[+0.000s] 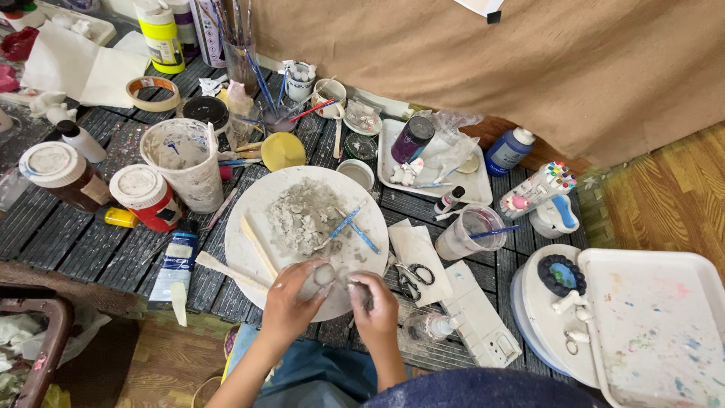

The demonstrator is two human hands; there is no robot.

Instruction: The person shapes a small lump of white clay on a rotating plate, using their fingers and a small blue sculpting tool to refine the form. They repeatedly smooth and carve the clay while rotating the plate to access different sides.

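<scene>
My left hand (291, 300) pinches a small lump of grey clay (325, 274) over the near edge of a round white board (257, 198). My right hand (373, 304) is closed around another small grey piece of clay, right beside the left. A flat pile of grey clay (300, 215) lies in the middle of the board. Two blue-handled tools (353, 229) cross on it, and wooden sticks (258, 247) rest at its left.
Dark slatted table (83, 245) crowded with paint jars (147, 196), a white cup (185, 162), a tube (177, 261), scissors (411, 278), a plastic cup (472, 230), a white tray (472, 181). Large white tray (649, 325) at right. Brown cloth (491, 60) behind.
</scene>
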